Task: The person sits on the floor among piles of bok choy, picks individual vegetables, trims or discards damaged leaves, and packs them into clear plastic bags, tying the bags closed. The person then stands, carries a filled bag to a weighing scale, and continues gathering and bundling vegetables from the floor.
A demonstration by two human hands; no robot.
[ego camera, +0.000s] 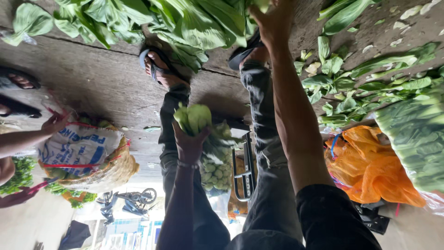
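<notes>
left hand (pixel 189 141) | fingers wrapped around greens bunch (pixel 196 118) stems | right hand (pixel 270 18) in leaf pile (pixel 185 23)

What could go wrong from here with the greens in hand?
1. The left hand grips the bunch of greens alone, in mid-air over the floor; loose stalks could slip out.
2. The right hand reaches into the leafy pile, its fingers partly out of frame, so it may be grabbing blind and could tear leaves.
3. Scattered leaves lie near the sandalled foot, which may be a slip hazard.
</notes>
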